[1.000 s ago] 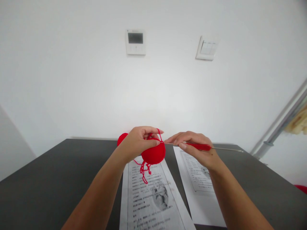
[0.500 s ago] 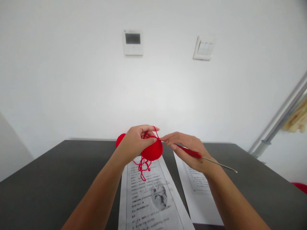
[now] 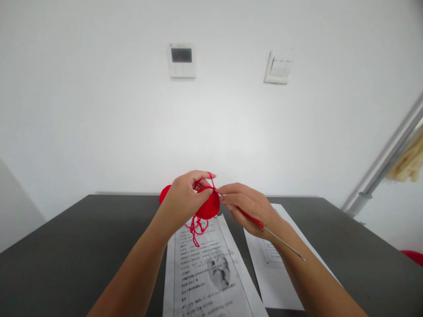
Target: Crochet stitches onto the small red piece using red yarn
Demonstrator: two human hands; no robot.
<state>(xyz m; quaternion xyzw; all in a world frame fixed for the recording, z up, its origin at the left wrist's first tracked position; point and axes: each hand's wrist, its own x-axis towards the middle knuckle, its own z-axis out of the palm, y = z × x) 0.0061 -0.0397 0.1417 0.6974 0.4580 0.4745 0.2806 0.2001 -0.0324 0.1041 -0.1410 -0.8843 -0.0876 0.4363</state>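
My left hand (image 3: 189, 192) pinches a red crochet piece (image 3: 210, 208) by its upper edge, and a strand of red yarn (image 3: 211, 179) runs up over its raised index finger. In my right hand (image 3: 248, 207) is a crochet hook (image 3: 284, 245) with a red grip and a metal shaft; its rear end slants down to the right. The hook's working tip meets the top edge of the piece, where the fingers partly hide it. Loose yarn loops (image 3: 197, 230) dangle below the piece. Behind the left hand, a red yarn ball (image 3: 164, 193) shows in part.
Two printed sheets lie on the dark table (image 3: 115, 237): a left sheet (image 3: 201, 281) with a grey picture and a right sheet (image 3: 280, 286) under my right forearm. The white wall behind carries a panel (image 3: 181, 61) and a switch (image 3: 278, 67).
My right hand has rolled, so the hook's rear end has swung down and to the left. The crochet piece and left hand have shifted slightly left in view.
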